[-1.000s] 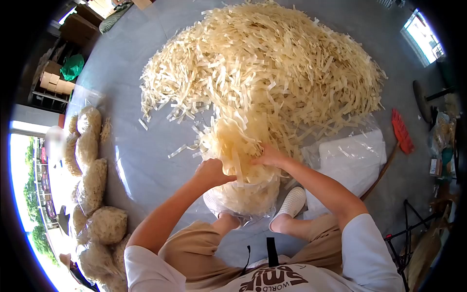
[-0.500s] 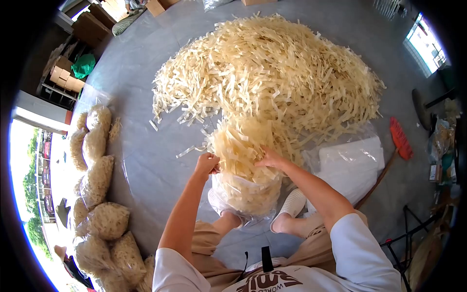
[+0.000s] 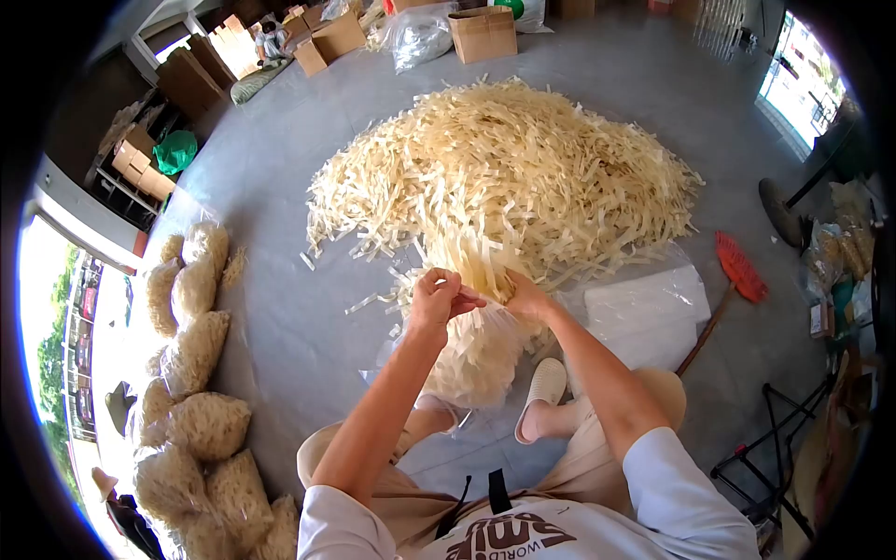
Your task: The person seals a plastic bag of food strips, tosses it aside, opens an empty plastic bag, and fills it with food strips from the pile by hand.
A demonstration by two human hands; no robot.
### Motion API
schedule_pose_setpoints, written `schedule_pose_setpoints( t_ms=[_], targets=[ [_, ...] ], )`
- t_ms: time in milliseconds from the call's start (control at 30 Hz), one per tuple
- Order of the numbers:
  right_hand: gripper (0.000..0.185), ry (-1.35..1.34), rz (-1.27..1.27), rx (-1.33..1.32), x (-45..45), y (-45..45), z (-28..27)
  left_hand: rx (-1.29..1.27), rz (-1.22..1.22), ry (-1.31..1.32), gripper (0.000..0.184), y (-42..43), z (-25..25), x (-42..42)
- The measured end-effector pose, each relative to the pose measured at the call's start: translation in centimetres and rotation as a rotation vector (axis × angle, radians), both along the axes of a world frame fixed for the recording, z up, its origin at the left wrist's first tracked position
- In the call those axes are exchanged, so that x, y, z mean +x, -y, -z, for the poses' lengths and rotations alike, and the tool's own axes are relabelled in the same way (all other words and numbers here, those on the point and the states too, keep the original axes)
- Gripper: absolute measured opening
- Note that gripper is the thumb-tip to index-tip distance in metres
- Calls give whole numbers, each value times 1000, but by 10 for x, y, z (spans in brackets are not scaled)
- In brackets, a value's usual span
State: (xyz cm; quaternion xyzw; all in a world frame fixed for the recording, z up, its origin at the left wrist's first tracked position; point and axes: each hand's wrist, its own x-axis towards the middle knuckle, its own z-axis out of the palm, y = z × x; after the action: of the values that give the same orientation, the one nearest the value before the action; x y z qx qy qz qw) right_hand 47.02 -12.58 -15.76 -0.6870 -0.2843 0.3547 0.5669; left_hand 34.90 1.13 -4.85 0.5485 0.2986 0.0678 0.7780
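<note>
A clear plastic bag [image 3: 471, 362] stuffed with pale yellow, ribbon-like strips stands on the floor between my feet. My left hand [image 3: 439, 299] is closed, pinching the left side of the bag's gathered mouth. At the other side of the mouth, my right hand [image 3: 528, 299] curls closed around the bag's edge, with strips pressed against its fingers. A bunch of strips [image 3: 481, 271] sticks up between both hands. Right behind it spreads the big heap of loose strips [image 3: 513, 168]. Part of the bag's mouth is hidden by my fingers.
Several filled bags [image 3: 191, 355] line the floor at my left. To the right lie a stack of flat plastic bags [image 3: 644, 313] and a red broom [image 3: 742, 269]. A folding black frame [image 3: 779, 457] stands farther right. Cardboard boxes [image 3: 483, 37] and another person [image 3: 272, 40] are at the back.
Both hands have moved closer together over the bag, my left hand going right and up. The bag's mouth has narrowed around the strips. My view has tilted up, showing more of the back.
</note>
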Motion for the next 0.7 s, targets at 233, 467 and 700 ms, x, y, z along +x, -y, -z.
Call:
schedule_pose_setpoints(
  t_ms=[233, 467, 700],
  targets=[
    [76, 694, -405, -225, -14, -13, -81, 70, -128, 165, 8, 20, -19, -106],
    [53, 766, -794, -455, -123, -20, 11, -158, -414, -201, 9, 39, 82, -200],
    [42, 1102, -699, -388, -143, -24, -25, -83, -407, -220, 11, 35, 76, -233]
  ],
)
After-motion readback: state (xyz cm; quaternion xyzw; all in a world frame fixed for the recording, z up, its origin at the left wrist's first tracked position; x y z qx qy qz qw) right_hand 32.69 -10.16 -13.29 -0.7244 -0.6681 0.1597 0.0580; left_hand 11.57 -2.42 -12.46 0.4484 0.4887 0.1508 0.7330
